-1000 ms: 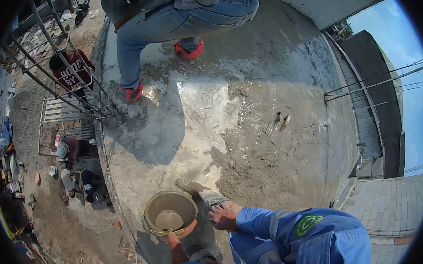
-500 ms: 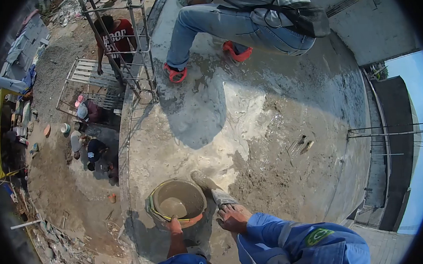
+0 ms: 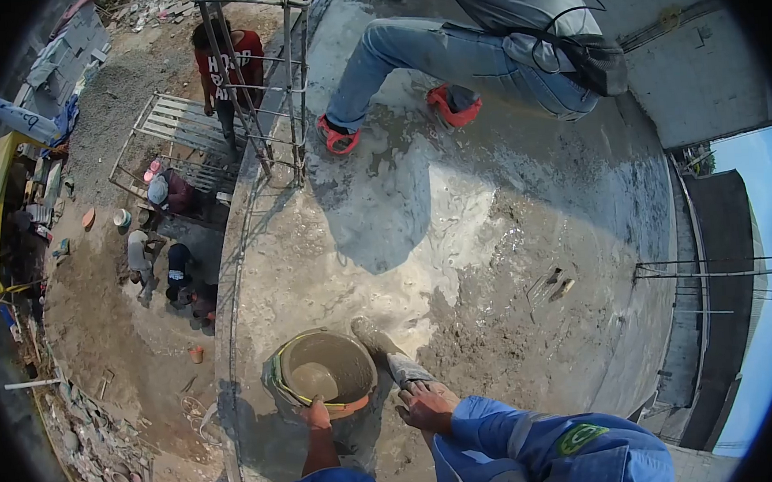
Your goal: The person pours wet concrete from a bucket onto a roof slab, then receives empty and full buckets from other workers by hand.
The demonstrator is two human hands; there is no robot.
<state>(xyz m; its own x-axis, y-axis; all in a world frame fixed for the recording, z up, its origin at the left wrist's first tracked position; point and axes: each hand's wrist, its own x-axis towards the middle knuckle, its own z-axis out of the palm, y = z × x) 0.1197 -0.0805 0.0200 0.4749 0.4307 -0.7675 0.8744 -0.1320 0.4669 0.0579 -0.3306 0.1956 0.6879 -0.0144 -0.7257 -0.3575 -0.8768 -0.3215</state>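
A round bucket (image 3: 345,367), its inside coated with grey cement, stands on the wet slab. My left hand (image 3: 315,413) is closed on the near side of its rim, where a yellow-green handle lies. To the right, my right hand (image 3: 429,408) rests on my own lower leg, fingers spread and holding nothing. My muddy foot (image 3: 372,337) is planted just right of the bucket. Rough wet cement (image 3: 488,323) spreads over the slab to the right of my leg.
A co-worker in jeans (image 3: 445,47) crouches at the top. Metal scaffolding (image 3: 293,96) rises at the slab's left edge (image 3: 226,366). Several people are on the lower ground beyond it, one in a red shirt (image 3: 232,65). Rods (image 3: 706,267) stick out at the right.
The view has shifted slightly, so the co-worker and scaffolding appear farther right. Both of my hands keep their places, on the bucket rim and on my leg.
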